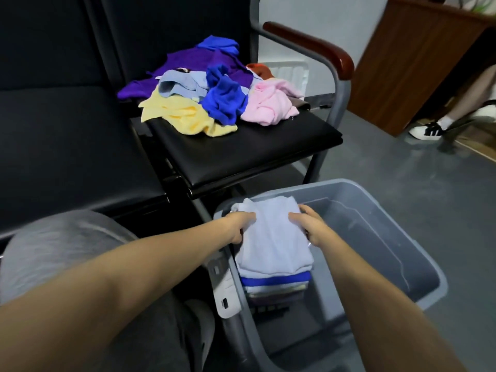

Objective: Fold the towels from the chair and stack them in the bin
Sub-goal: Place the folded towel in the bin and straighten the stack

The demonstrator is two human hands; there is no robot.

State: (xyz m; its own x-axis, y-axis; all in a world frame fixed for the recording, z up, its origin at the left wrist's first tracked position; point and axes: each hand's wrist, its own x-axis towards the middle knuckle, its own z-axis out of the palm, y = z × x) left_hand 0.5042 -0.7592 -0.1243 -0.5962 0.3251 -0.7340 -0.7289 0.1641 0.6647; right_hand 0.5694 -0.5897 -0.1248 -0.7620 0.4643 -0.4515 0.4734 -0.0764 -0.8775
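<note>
Grey floor [402, 178] to the right of the fingers [295, 218], black padded seating [53, 124] far to their left, pale wall [308, 14] well beyond them, brown wooden cabinet [418, 63] beyond and to the right, a person's white shoe [426, 131] at its foot

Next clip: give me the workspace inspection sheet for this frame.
Surface: black chair seat, front part bare.
Job's things: unfolded towel pile on the seat; grey bin on the floor holds a folded stack, white towel on top.
Clutter: white plastic item behind the chair, unclear.
Grippers: left hand and right hand grip the white towel's sides.
Cables: nothing seen.
Surroundings: grey floor, wooden cabinet, another person's shoe.
</note>
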